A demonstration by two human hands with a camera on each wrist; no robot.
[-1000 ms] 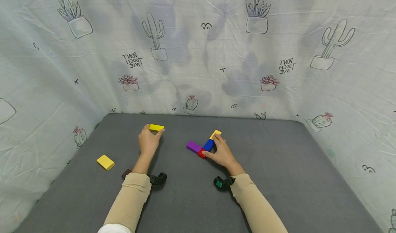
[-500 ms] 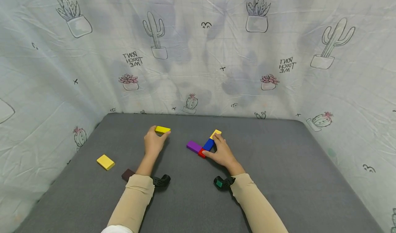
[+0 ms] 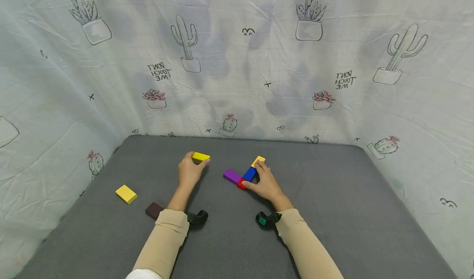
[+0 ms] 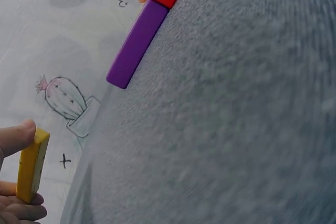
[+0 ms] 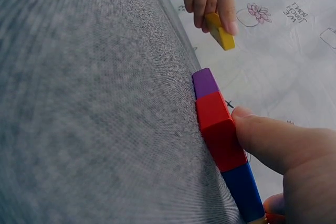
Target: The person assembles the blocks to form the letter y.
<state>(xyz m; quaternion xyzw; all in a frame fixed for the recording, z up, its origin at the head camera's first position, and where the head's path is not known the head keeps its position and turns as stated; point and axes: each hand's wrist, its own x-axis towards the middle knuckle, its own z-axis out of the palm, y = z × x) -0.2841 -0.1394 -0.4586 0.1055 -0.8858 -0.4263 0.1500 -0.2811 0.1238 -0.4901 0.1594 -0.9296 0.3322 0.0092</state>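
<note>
My left hand [image 3: 189, 173] pinches a yellow block [image 3: 201, 156] between thumb and fingers, held up at the far middle-left in the head view. To its right, several blocks lie end to end in a V shape: a purple block [image 3: 232, 176], a red block [image 3: 241, 184] at the corner, a blue block [image 3: 249, 173] and a pale yellow block [image 3: 258, 160] at the far end. My right hand [image 3: 268, 185] spans the right leg of it, thumb against the red block [image 5: 223, 140] and fingers at the pale yellow one. Its fingertips are partly hidden in the right wrist view.
Another yellow block [image 3: 126, 194] lies on the grey table [image 3: 352, 213] at the left. A dark brown block [image 3: 154, 210] is partly covered by the left forearm. A cactus-printed cloth [image 3: 229, 65] hangs around the table's back and sides.
My left hand has moved right and slightly nearer with the yellow block, towards the V of blocks. More of the brown block shows. My right hand stays in place.
</note>
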